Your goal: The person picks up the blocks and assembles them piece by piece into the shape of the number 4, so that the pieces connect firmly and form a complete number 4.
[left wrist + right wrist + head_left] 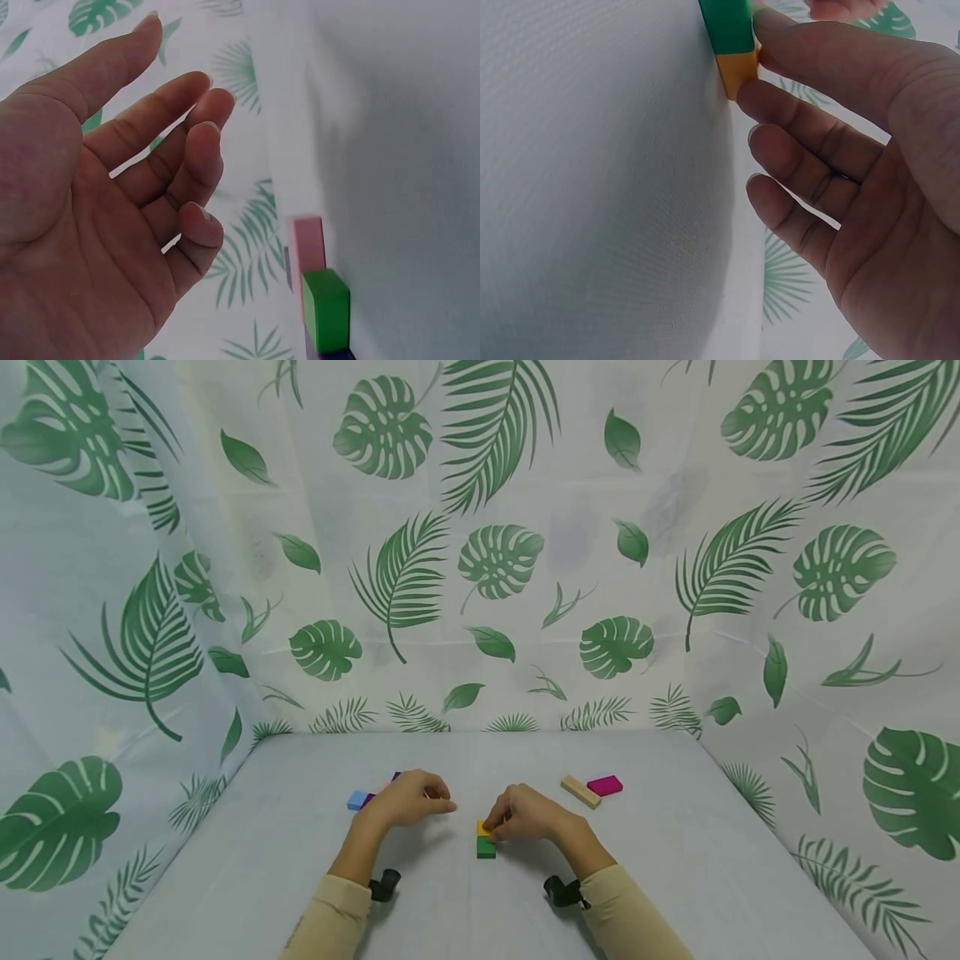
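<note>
In the head view, a green block and a yellow block lie end to end on the table. My right hand pinches the yellow one, its thumb and index finger at the block's edges. From the right wrist, the index fingertip meets the yellow block, while the thumb lies beside where it joins the green block. Off to the left, my left hand hovers with relaxed, slightly bent fingers and holds nothing. Below its palm in the left wrist view are a pink block and another green block.
Partly behind the left hand lie a light blue block and a purple block. A plain wooden block and a magenta block sit back right. A leaf-patterned curtain borders the white table.
</note>
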The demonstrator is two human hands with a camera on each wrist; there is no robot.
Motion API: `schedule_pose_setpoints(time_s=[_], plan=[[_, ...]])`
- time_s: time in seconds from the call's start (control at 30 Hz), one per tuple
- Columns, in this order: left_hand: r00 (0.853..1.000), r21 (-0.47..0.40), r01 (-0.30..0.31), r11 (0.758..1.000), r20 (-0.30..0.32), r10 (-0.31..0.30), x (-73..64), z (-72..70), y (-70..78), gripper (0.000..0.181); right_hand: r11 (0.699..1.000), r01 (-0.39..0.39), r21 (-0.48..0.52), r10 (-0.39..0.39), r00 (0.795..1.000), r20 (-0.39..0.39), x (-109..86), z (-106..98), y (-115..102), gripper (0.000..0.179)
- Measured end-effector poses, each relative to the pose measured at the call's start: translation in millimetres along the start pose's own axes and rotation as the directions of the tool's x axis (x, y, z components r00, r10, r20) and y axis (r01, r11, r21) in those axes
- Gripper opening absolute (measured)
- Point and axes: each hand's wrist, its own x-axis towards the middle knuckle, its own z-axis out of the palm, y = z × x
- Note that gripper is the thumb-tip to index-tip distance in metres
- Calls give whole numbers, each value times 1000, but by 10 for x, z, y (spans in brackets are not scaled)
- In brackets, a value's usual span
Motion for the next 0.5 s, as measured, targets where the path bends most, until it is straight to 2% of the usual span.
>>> schedule_pose_setpoints(time_s=[0.17,0.3,0.4,0.5], plan=[[997,-2,29,1000,-71,-29,-45,-96,-77,23,1000,2,-13,-2,1000,-2,-9,1,-17,15],[994,-14,60,998,-91,-61,-63,-164,-120,25,1000,11,-23,-12,1000,-7,-9,1,-15,16],[992,-17,77,997,-97,-78,-64,-195,-159,32,1000,14,-24,-14,1000,-5,-8,4,-7,16],[990,-17,84,996,-114,-86,-70,-220,-208,45,1000,14,-19,-14,1000,-3,-6,6,3,16]])
